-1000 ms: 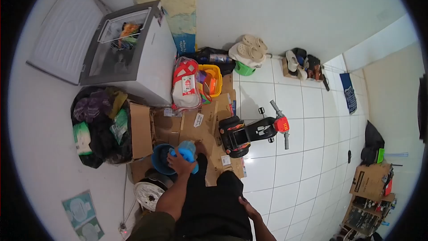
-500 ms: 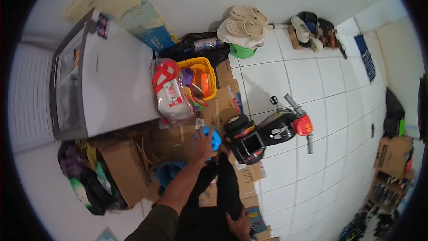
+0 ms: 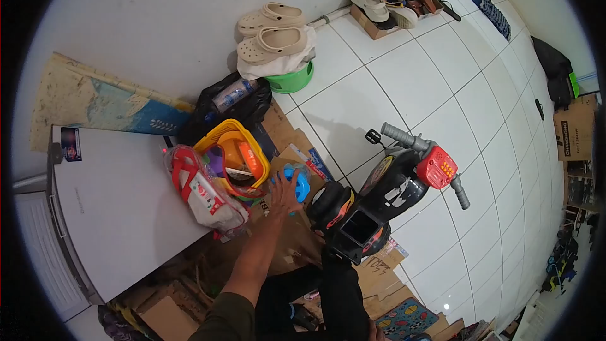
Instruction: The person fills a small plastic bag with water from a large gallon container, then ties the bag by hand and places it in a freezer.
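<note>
My left hand (image 3: 285,194) reaches forward with its fingers curved over a bright blue plastic thing (image 3: 297,184), whose exact kind is largely hidden beneath them. It is above the cardboard, just right of a yellow basket (image 3: 264,179) filled with colorful toys. Left of the basket, a red and white bag (image 3: 205,192) in clear plastic leans against a white cabinet-like appliance (image 3: 126,208). At the bottom edge my right hand (image 3: 377,332) shows only in part by my leg, its fingers mostly out of view.
A black toy motorbike (image 3: 385,199) with red front stands close to my legs. Flattened cardboard (image 3: 379,278) covers the floor around me. Beige clogs (image 3: 274,44) rest over a green tub (image 3: 293,79) near the wall, beside a black bag (image 3: 218,101). More shoes fill a box (image 3: 372,25).
My view has turned and come closer to the basket. My left hand has carried the blue plastic thing forward, beside the basket. My right hand has slipped mostly out of frame.
</note>
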### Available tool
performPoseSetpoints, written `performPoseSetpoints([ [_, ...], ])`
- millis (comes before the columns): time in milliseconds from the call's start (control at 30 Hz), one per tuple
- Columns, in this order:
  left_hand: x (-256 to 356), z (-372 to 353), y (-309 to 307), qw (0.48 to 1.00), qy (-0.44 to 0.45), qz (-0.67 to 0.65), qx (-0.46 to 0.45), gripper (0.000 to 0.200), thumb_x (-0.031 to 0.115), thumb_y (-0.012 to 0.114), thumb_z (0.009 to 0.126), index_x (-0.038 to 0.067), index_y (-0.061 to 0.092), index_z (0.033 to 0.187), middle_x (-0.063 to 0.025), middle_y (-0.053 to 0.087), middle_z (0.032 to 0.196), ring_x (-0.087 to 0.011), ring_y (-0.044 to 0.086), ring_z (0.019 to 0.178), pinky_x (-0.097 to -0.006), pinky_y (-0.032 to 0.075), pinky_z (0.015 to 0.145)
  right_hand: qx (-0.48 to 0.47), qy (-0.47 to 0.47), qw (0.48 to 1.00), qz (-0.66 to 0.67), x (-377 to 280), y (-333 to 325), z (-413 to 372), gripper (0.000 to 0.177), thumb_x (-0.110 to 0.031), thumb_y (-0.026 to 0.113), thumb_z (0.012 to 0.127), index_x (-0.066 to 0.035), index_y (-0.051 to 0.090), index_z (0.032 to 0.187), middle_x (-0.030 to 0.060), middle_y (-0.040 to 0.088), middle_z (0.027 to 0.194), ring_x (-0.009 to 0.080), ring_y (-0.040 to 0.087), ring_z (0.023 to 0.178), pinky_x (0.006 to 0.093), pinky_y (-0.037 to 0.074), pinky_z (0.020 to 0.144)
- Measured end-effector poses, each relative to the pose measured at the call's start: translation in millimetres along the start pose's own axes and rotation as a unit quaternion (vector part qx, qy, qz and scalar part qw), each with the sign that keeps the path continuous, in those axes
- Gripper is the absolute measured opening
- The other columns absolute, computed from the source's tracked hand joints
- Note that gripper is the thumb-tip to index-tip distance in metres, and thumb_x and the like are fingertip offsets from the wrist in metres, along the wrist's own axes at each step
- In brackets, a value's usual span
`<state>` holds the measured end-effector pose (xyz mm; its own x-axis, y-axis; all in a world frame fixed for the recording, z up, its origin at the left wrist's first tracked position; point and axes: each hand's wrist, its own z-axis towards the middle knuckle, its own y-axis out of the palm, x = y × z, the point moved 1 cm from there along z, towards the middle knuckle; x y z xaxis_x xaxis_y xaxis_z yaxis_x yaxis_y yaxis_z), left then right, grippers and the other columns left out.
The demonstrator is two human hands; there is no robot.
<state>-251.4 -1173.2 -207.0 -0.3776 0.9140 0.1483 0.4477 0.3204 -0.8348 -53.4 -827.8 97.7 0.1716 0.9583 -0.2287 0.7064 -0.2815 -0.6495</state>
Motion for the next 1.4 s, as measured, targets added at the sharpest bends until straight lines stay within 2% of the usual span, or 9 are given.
performPoseSetpoints([
  [433,8.2,13.8,30.0,0.999,-0.03,-0.003,-0.04,0.116,0.032,0.087,0.049,0.027,0.018,0.142,-0.0244,0.02,0.14,-0.0481,0.024,0.131,-0.064,0.027,0.101,-0.027,0.037,0.996,0.075,10.0,15.3,9.5,0.088,-0.039,0.072,0.072,-0.007,0.028,0.141,0.0272,0.039,0.129,0.0459,0.044,0.115,0.0512,0.04,0.094],
  [700,12.9,4.0,-4.2,0.996,0.003,0.057,-0.068,0.124,0.059,0.081,0.049,0.028,0.011,0.146,-0.0248,0.012,0.146,-0.0481,0.017,0.134,-0.0672,0.022,0.101,-0.024,0.03,0.996,0.074,3.3,7.1,20.5,0.086,-0.037,0.072,0.073,-0.005,0.028,0.141,0.0272,0.038,0.13,0.0459,0.044,0.115,0.0502,0.04,0.095],
  [800,6.4,-27.5,-24.9,0.998,-0.029,-0.014,0.058,0.111,0.06,0.075,0.06,0.019,0.017,0.146,-0.0272,0.017,0.144,-0.0482,0.016,0.134,-0.064,0.02,0.104,-0.03,0.048,0.998,0.025,-2.1,6.1,20.8,0.087,-0.039,0.072,0.075,-0.009,0.026,0.142,0.0255,0.037,0.134,0.0453,0.043,0.118,0.0501,0.04,0.096],
  [900,-18.7,-97.1,-32.6,0.976,-0.015,-0.122,0.178,0.092,0.051,0.067,0.075,0.007,0.023,0.143,-0.0299,0.021,0.141,-0.0491,0.02,0.132,-0.0594,0.022,0.105,-0.008,0.006,0.997,0.077,-12.5,-9.4,24.7,0.084,-0.058,0.061,0.075,-0.005,0.037,0.136,0.0339,0.05,0.116,0.0473,0.051,0.107,0.0508,0.043,0.091],
  [967,-16.5,-176.4,-71.2,0.958,-0.063,-0.229,0.16,0.075,0.037,0.06,0.085,0.0,0.025,0.139,-0.0312,0.024,0.139,-0.0492,0.026,0.128,-0.0535,0.026,0.105,-0.038,0.019,0.998,0.04,-21.6,-16.5,17.9,0.086,-0.06,0.058,0.076,-0.004,0.036,0.137,0.034,0.05,0.114,0.0479,0.051,0.106,0.0507,0.043,0.091],
  [1100,-38.5,-357.8,-97.2,0.928,-0.134,-0.291,0.192,0.057,0.026,0.061,0.086,0.0,0.037,0.13,-0.0292,0.037,0.126,-0.0446,0.037,0.119,-0.0498,0.033,0.099,-0.101,0.019,0.995,-0.013,-49.3,-30.9,2.0,0.089,-0.063,0.055,0.077,-0.003,0.033,0.138,0.033,0.048,0.118,0.0479,0.05,0.108,0.0514,0.042,0.091],
  [1167,-51.3,-442.1,-112.7,0.891,-0.237,-0.346,0.172,0.05,0.026,0.062,0.084,0.001,0.044,0.124,-0.0262,0.043,0.119,-0.0406,0.043,0.115,-0.0465,0.037,0.095,-0.125,0.017,0.989,-0.081,-62.0,-36.3,-3.4,0.084,-0.061,0.056,0.077,-0.003,0.037,0.136,0.0317,0.045,0.122,0.0463,0.05,0.109,0.0512,0.042,0.091],
  [1300,-78.7,-586.6,-108.7,0.802,-0.389,-0.415,0.183,0.033,0.023,0.062,0.083,0.0,0.056,0.105,-0.0203,0.058,0.097,-0.0319,0.059,0.091,-0.0401,0.047,0.079,-0.089,-0.173,0.952,-0.234,-87.5,-29.1,1.8,0.077,-0.055,0.057,0.077,-0.002,0.042,0.132,0.0295,0.041,0.127,0.0447,0.05,0.108,0.0508,0.043,0.091],
  [1400,-110.3,-649.5,-60.8,0.695,-0.467,-0.505,0.21,0.023,0.022,0.059,0.085,-0.001,0.06,0.089,-0.0157,0.063,0.077,-0.0251,0.063,0.072,-0.0378,0.049,0.067,-0.149,-0.265,0.926,-0.225,-151.2,-24.1,20.1,0.062,-0.044,0.059,0.078,-0.001,0.05,0.122,0.0254,0.054,0.116,0.0423,0.054,0.105,0.0497,0.045,0.088],
])
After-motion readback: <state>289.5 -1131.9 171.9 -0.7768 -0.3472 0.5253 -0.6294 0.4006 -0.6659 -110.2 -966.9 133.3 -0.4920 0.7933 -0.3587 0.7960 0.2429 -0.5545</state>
